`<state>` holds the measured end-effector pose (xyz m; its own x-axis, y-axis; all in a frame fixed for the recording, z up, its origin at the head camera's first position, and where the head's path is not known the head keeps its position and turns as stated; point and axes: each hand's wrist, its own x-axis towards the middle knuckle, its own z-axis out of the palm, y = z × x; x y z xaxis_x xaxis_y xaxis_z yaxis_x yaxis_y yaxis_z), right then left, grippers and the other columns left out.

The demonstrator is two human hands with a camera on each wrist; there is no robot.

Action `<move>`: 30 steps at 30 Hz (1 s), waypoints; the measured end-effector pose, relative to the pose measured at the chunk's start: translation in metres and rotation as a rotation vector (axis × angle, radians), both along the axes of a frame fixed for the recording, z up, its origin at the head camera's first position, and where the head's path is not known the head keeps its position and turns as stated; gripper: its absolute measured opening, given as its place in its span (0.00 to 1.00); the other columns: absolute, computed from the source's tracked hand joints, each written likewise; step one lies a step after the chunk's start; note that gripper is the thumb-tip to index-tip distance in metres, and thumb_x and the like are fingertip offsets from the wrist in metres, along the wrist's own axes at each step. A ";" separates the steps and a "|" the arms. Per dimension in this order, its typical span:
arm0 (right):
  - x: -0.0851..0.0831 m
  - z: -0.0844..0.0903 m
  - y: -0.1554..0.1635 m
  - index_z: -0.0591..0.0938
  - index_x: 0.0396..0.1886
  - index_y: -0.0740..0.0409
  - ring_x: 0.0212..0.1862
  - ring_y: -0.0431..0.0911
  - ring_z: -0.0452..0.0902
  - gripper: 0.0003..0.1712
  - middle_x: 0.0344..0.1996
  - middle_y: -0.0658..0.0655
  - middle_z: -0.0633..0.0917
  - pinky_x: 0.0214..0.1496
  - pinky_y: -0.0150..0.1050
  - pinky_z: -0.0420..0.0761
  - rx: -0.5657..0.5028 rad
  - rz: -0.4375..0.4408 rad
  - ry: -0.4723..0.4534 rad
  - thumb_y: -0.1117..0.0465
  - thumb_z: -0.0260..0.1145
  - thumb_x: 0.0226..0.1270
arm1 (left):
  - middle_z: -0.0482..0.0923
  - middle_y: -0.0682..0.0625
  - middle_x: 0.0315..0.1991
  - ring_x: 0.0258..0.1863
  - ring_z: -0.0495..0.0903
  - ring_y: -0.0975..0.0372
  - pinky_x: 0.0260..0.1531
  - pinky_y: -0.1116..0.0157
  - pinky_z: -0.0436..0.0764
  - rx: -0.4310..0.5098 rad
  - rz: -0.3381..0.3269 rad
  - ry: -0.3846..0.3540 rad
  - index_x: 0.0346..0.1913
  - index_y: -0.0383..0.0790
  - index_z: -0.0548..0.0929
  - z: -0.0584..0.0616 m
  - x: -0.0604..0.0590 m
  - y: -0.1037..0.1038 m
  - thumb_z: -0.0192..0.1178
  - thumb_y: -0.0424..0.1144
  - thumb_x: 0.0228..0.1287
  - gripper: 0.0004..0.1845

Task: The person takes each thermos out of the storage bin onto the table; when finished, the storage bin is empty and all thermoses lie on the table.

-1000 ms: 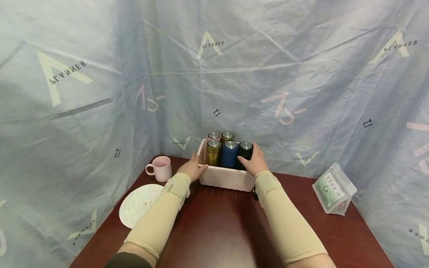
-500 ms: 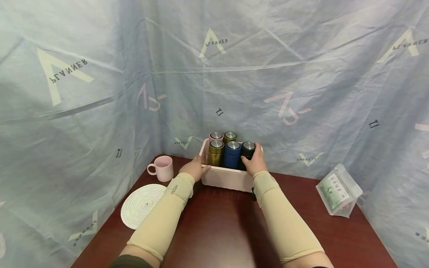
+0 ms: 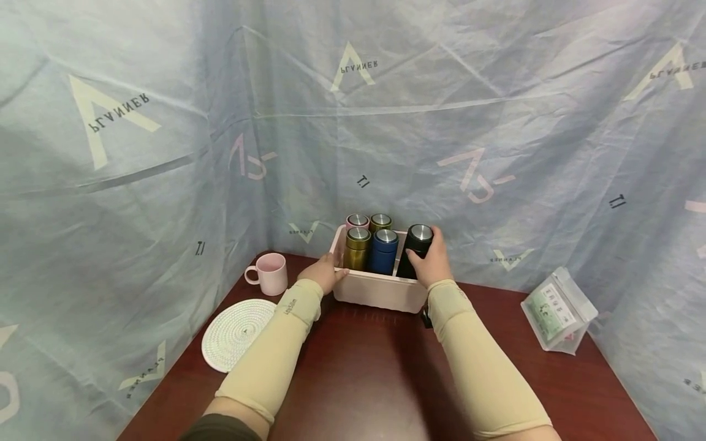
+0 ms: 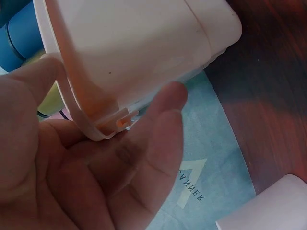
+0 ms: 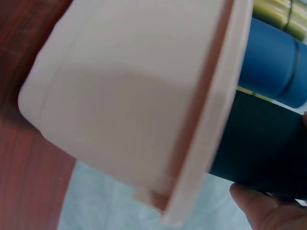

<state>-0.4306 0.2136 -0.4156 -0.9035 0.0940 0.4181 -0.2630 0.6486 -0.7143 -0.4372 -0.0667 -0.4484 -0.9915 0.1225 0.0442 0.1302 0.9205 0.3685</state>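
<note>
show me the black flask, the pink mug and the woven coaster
black flask [image 3: 415, 254], head view, on its dark body
pink mug [image 3: 272, 275], head view, on its side wall
woven coaster [image 3: 238, 334], head view, on its centre

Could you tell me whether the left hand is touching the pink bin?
Touching: in the left wrist view the left hand holds the bin rim, thumb inside, fingers outside.

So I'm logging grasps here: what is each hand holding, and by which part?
The right hand grips the black flask around its upper body. The left hand holds the pink bin by its left rim.
</note>
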 end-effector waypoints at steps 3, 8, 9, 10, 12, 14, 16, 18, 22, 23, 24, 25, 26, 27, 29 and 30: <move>0.008 0.009 0.003 0.51 0.77 0.57 0.65 0.63 0.67 0.47 0.66 0.70 0.66 0.64 0.58 0.68 -0.001 -0.002 0.039 0.56 0.69 0.68 | 0.66 0.41 0.71 0.63 0.74 0.48 0.55 0.46 0.76 0.007 0.008 -0.004 0.76 0.35 0.60 -0.003 -0.002 0.000 0.51 0.64 0.72 0.43; 0.025 0.025 0.008 0.53 0.77 0.58 0.65 0.62 0.67 0.47 0.65 0.69 0.67 0.64 0.58 0.68 -0.006 -0.009 0.119 0.56 0.70 0.67 | 0.64 0.41 0.72 0.64 0.73 0.48 0.56 0.45 0.76 0.017 0.015 -0.015 0.77 0.35 0.58 -0.007 -0.004 0.002 0.51 0.64 0.71 0.44; 0.029 0.028 0.009 0.53 0.77 0.58 0.64 0.62 0.67 0.47 0.65 0.69 0.68 0.64 0.58 0.68 -0.013 -0.007 0.140 0.57 0.70 0.66 | 0.64 0.41 0.72 0.64 0.73 0.48 0.56 0.46 0.75 0.016 0.016 -0.016 0.77 0.35 0.57 -0.007 -0.004 0.002 0.51 0.65 0.71 0.45; 0.033 0.031 0.009 0.54 0.76 0.57 0.64 0.61 0.68 0.47 0.65 0.68 0.68 0.63 0.58 0.69 -0.025 -0.005 0.157 0.57 0.71 0.66 | 0.64 0.41 0.72 0.64 0.72 0.48 0.56 0.46 0.75 0.016 0.015 -0.017 0.77 0.35 0.57 -0.007 -0.004 0.002 0.50 0.65 0.71 0.45; 0.043 0.037 0.010 0.54 0.76 0.57 0.64 0.60 0.68 0.47 0.65 0.67 0.68 0.63 0.57 0.70 -0.053 0.004 0.192 0.58 0.71 0.65 | 0.63 0.41 0.72 0.65 0.72 0.48 0.57 0.46 0.75 0.015 0.015 -0.016 0.77 0.35 0.57 -0.007 -0.005 0.001 0.50 0.65 0.71 0.45; 0.053 0.043 0.010 0.54 0.76 0.57 0.64 0.59 0.68 0.47 0.65 0.66 0.68 0.62 0.56 0.72 -0.087 0.018 0.219 0.58 0.71 0.65 | 0.63 0.41 0.73 0.65 0.71 0.48 0.57 0.46 0.75 0.012 0.013 -0.016 0.77 0.35 0.56 -0.007 -0.005 0.001 0.50 0.65 0.71 0.45; 0.063 0.049 0.010 0.54 0.76 0.56 0.64 0.58 0.68 0.47 0.65 0.66 0.67 0.62 0.55 0.73 -0.119 0.032 0.241 0.59 0.71 0.65 | 0.62 0.41 0.73 0.66 0.70 0.49 0.58 0.46 0.74 0.018 0.013 -0.020 0.78 0.35 0.56 -0.007 -0.005 0.000 0.50 0.65 0.72 0.45; 0.073 0.054 0.011 0.54 0.77 0.54 0.65 0.58 0.68 0.47 0.66 0.65 0.67 0.63 0.55 0.73 -0.142 0.042 0.263 0.59 0.71 0.65 | 0.62 0.41 0.73 0.67 0.70 0.49 0.58 0.46 0.74 0.016 0.012 -0.020 0.78 0.35 0.55 -0.007 -0.005 0.000 0.49 0.65 0.72 0.45; 0.093 0.064 0.014 0.54 0.77 0.49 0.66 0.58 0.68 0.48 0.66 0.63 0.68 0.64 0.56 0.72 -0.160 0.041 0.305 0.57 0.71 0.65 | 0.61 0.40 0.74 0.67 0.69 0.49 0.59 0.47 0.74 0.012 0.008 -0.019 0.78 0.35 0.55 -0.006 -0.005 0.000 0.48 0.64 0.73 0.44; 0.098 0.066 0.015 0.54 0.77 0.49 0.66 0.57 0.68 0.48 0.65 0.63 0.69 0.63 0.56 0.72 -0.159 0.034 0.319 0.57 0.71 0.65 | 0.61 0.40 0.74 0.67 0.69 0.49 0.59 0.47 0.74 0.010 0.006 -0.018 0.78 0.34 0.55 -0.005 -0.004 0.000 0.48 0.64 0.73 0.44; 0.103 0.068 0.016 0.54 0.77 0.48 0.66 0.57 0.69 0.48 0.65 0.62 0.70 0.63 0.55 0.73 -0.162 0.027 0.329 0.57 0.72 0.65 | 0.61 0.40 0.74 0.67 0.69 0.49 0.59 0.48 0.73 0.010 0.005 -0.019 0.78 0.34 0.55 -0.005 -0.003 0.000 0.48 0.64 0.73 0.44; 0.108 0.070 0.016 0.55 0.77 0.48 0.66 0.56 0.69 0.48 0.64 0.62 0.70 0.62 0.56 0.73 -0.161 0.020 0.337 0.58 0.72 0.64 | 0.61 0.40 0.73 0.67 0.69 0.49 0.59 0.48 0.73 0.011 0.003 -0.017 0.78 0.34 0.55 -0.004 -0.002 0.000 0.48 0.63 0.74 0.44; 0.113 0.072 0.017 0.55 0.77 0.49 0.66 0.55 0.70 0.48 0.64 0.62 0.71 0.62 0.55 0.74 -0.161 0.012 0.348 0.58 0.73 0.64 | 0.61 0.39 0.73 0.67 0.69 0.48 0.59 0.48 0.73 0.011 0.001 -0.015 0.78 0.33 0.55 -0.004 -0.002 0.001 0.48 0.63 0.74 0.44; 0.119 0.074 0.018 0.55 0.77 0.49 0.65 0.55 0.71 0.49 0.63 0.61 0.72 0.62 0.54 0.74 -0.163 0.005 0.355 0.58 0.73 0.63 | 0.61 0.39 0.73 0.67 0.69 0.48 0.60 0.48 0.73 0.013 -0.001 -0.013 0.77 0.33 0.55 -0.003 -0.001 0.001 0.48 0.63 0.74 0.44; 0.129 0.076 0.020 0.56 0.77 0.51 0.64 0.53 0.72 0.49 0.62 0.60 0.72 0.61 0.52 0.75 -0.167 -0.004 0.370 0.60 0.74 0.62 | 0.61 0.39 0.73 0.68 0.68 0.48 0.61 0.48 0.72 0.013 -0.004 -0.010 0.77 0.33 0.55 -0.003 -0.001 0.001 0.48 0.63 0.74 0.44; 0.134 0.077 0.022 0.56 0.77 0.50 0.64 0.52 0.72 0.49 0.63 0.59 0.72 0.61 0.50 0.76 -0.169 -0.008 0.371 0.61 0.74 0.62 | 0.61 0.39 0.73 0.68 0.68 0.48 0.61 0.48 0.72 0.013 -0.004 -0.008 0.77 0.33 0.55 -0.002 -0.001 0.000 0.48 0.63 0.74 0.44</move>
